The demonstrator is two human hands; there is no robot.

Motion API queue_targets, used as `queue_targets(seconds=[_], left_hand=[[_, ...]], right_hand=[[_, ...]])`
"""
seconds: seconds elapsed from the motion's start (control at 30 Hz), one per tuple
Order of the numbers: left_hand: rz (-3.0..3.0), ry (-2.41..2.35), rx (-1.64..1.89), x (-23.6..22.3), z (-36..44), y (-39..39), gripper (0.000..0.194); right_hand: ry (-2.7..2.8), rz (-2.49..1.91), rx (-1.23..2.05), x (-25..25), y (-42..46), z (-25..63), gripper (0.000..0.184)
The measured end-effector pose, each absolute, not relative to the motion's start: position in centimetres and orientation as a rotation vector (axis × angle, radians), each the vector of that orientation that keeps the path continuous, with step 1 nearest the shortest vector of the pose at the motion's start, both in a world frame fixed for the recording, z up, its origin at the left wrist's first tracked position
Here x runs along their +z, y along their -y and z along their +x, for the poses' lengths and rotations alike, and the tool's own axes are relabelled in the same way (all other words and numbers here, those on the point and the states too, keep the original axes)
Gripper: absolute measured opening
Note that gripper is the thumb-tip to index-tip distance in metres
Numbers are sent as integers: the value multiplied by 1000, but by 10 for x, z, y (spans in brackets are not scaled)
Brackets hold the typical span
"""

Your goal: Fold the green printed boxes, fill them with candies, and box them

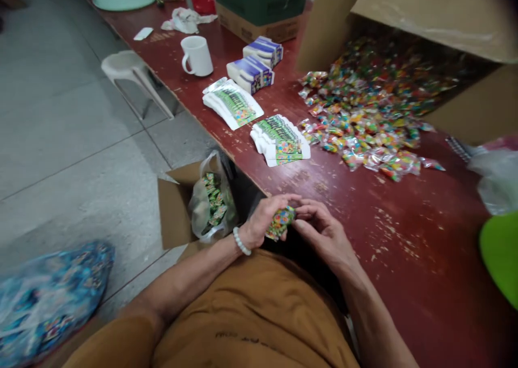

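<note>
My left hand point(259, 223), with a beaded bracelet at the wrist, is wrapped round a small green candy box point(280, 222) printed with colourful sweets. It is held at the table's near edge, just in front of my body. The thumb and curved fingertips of my right hand point(326, 236) close on the box's right end. Beyond my hands lie two fanned stacks of flat green-and-white cartons, a nearer stack point(281, 140) and a farther stack point(233, 103). A heap of wrapped candies point(360, 125) spills from a large cardboard box point(437, 17) at the right.
On the red table point(388, 222) stand a white mug point(197, 56), banded blue-and-white bundles point(251, 74) and a green-striped carton point(259, 6). Below left, a plastic bag point(214, 200) of green boxes sits in an open carton point(174, 211). A stool point(131, 66) and blue bag point(56, 298) are left.
</note>
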State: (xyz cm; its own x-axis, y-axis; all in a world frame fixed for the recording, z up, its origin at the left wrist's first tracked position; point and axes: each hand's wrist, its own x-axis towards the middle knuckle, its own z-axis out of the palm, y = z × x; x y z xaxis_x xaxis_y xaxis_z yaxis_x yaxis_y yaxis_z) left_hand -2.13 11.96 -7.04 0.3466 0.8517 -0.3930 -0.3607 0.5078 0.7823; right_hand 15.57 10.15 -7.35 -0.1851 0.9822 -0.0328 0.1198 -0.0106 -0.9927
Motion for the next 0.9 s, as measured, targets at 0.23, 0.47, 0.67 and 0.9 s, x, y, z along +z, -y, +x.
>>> queue_targets(seconds=[0.23,0.47,0.67,0.9], left_hand=[[1060,-1587,1126,-122,-134,-135,40],[1247,-2019,1087,-169,-202,-127,12],[1956,-2001,1134,-103,-144,-186,29],[2560,-1998,443,-59,-45,-243,53]], right_hand=[[1087,-1314,1394,-77,-102,167,35],[1104,-1344,1369,-82,-102,167,34],[1077,-1381,1390,-79,-108,162,36],[1082,-1369,1385,-79,-107,164,36]])
